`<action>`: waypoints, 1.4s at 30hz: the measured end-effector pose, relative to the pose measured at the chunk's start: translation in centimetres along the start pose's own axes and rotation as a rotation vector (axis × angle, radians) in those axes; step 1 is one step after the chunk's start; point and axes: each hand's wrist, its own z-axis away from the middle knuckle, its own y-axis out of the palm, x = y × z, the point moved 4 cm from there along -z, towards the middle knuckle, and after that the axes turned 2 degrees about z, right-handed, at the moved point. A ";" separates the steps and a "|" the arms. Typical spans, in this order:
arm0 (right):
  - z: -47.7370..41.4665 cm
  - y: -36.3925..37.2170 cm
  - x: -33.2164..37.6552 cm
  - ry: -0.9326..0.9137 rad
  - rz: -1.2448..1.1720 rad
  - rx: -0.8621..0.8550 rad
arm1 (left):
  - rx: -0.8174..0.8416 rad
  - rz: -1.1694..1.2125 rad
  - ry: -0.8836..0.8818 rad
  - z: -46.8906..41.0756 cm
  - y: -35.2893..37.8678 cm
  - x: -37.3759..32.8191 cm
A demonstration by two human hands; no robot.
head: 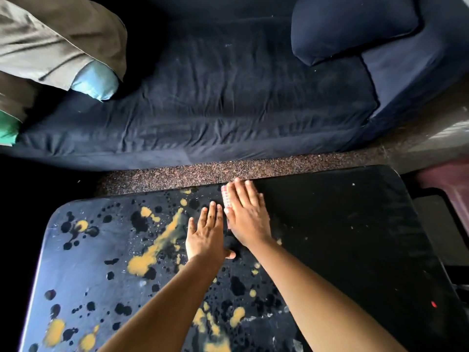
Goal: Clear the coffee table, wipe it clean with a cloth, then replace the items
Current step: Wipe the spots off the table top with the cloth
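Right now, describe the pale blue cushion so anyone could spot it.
Look at the dark navy fabric sofa beyond the black paint-splattered coffee table. At its left end, the pale blue cushion pokes out under a brown blanket, the only light blue thing there.

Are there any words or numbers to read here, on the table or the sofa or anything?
No, nothing here can be read.
The table shows only yellow and black splotches, no letters.
The sofa is plain dark cloth.
The small pale thing under the right hand is mostly hidden and blurred, so no writing can be made out.
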 end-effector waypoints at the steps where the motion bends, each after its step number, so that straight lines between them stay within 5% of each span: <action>1: 0.1 0.0 0.1 -0.062 0.009 0.034 | 0.008 0.008 -0.004 0.1 0.0 0.0; 4: 0.1 -0.3 -3.4 -0.048 0.060 0.031 | 0.009 0.026 0.002 0.1 -0.1 0.1; 9: 0.0 -0.7 -5.8 0.383 -0.013 -0.052 | 0.013 0.027 0.010 0.1 -0.2 0.2; 15: 0.0 -0.3 -2.4 -0.103 0.048 0.024 | 0.042 0.026 -0.033 0.1 -0.1 -0.2; 21: -0.4 -1.4 -6.2 0.399 0.004 -0.004 | 0.020 0.033 -0.089 1.2 1.0 -0.2; 28: -0.8 -1.0 -1.4 -0.102 0.017 0.089 | 0.071 0.020 -0.097 0.9 0.7 -0.4; 34: -0.9 -2.1 -6.0 0.377 -0.004 0.047 | 0.074 0.012 -0.088 0.7 0.7 -0.3; 39: -0.2 -1.7 0.3 -0.097 0.038 0.053 | 0.078 -0.009 -0.083 0.8 0.6 -0.3; 42: 1.2 -1.6 -3.3 -0.134 0.097 0.004 | 0.073 -0.019 -0.078 0.9 0.5 -0.4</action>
